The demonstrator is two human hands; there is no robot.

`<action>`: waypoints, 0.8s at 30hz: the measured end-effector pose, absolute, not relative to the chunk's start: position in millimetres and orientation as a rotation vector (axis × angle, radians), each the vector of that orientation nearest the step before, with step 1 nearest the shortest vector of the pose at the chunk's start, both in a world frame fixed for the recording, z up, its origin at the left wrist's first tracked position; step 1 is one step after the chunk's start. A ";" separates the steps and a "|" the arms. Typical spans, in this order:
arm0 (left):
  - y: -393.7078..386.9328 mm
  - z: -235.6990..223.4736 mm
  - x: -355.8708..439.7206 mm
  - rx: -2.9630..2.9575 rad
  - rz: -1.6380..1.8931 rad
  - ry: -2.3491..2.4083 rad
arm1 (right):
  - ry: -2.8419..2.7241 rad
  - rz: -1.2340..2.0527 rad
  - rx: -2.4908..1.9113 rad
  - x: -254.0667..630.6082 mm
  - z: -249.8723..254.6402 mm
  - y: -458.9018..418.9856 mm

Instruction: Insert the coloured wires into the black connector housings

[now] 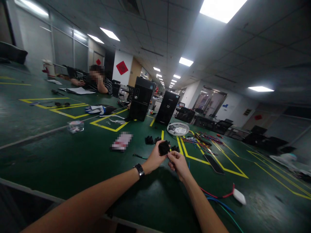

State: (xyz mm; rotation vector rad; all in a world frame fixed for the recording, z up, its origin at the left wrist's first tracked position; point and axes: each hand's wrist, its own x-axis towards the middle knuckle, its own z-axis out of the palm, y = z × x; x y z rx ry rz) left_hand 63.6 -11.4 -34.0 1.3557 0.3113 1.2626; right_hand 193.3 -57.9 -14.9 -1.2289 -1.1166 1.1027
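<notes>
My left hand [155, 158], with a dark watch on its wrist, is closed around a small black block-shaped part [164, 148] and holds it above the green table. My right hand [178, 164] pinches at the lower right edge of that part; what sits between its fingertips is too small to make out. Just behind the hands lie several similar black parts [149, 139]. A thin dark wire [139, 156] shows left of my left wrist. Beside my right forearm run red wire [216, 196] and blue wires [224, 205], with a white piece [239, 196] at the red wire's end.
Two black computer towers [141, 100] stand at the back, near a round white basket [178, 128]. Coloured wires [201, 142] and a dark phone-like slab [214, 164] lie right. Left are a clear box [75, 126] and gloves [96, 110]. Another person [97, 81] sits far left.
</notes>
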 end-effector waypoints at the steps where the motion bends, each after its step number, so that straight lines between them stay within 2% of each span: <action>1: -11.1 -34.3 62.6 1.391 1.247 0.306 | -1.105 1.123 -1.254 193.7 -14.1 -58.6; 5: -11.6 -36.1 57.1 1.573 1.209 0.286 | -1.083 1.170 -1.367 194.2 -10.6 -61.3; 12: -20.8 -36.3 51.7 1.552 1.042 0.355 | -1.097 1.164 -1.416 197.3 -18.1 -61.4; 18: -14.5 -26.5 47.7 1.693 1.191 0.590 | -1.320 1.225 -1.411 202.7 -29.5 -54.3; 24: -6.2 -12.5 39.8 1.640 1.292 0.543 | -1.384 1.370 -1.169 177.9 -28.6 -55.0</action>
